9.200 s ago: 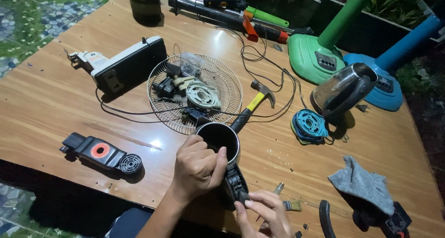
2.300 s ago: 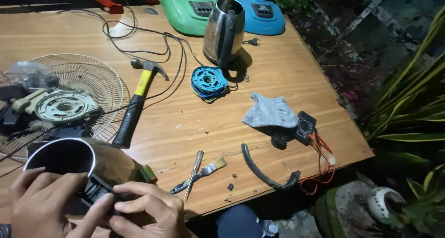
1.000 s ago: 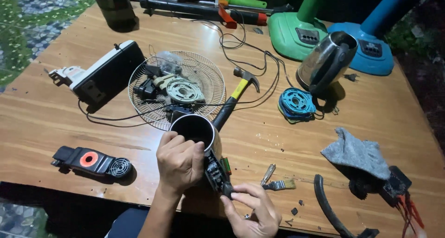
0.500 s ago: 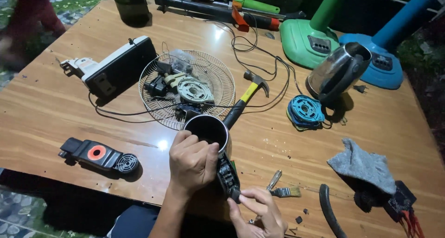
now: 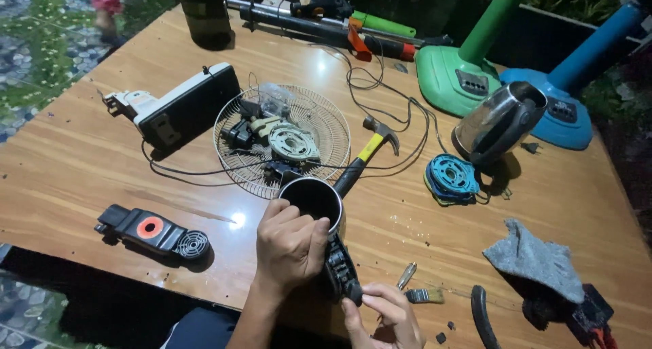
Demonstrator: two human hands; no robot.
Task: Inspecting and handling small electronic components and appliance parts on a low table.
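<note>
Left hand (image 5: pixel 291 246): clamped over the rim and wall of the steel kettle body (image 5: pixel 314 201), which lies tilted at the near edge of the worktop (image 5: pixel 81 179). Right hand (image 5: pixel 387 315): fingers pinched on the lower end of the black handle (image 5: pixel 341 275), still joined to the body. Handling note: keep the body pinned firmly and work the handle with small, even pressure, since plastic clips may snap. Adjacent: hammer (image 5: pixel 360 164), fan grille (image 5: pixel 282 140) with parts, small brush (image 5: pixel 424 295), grey cloth (image 5: pixel 536 259).
</note>
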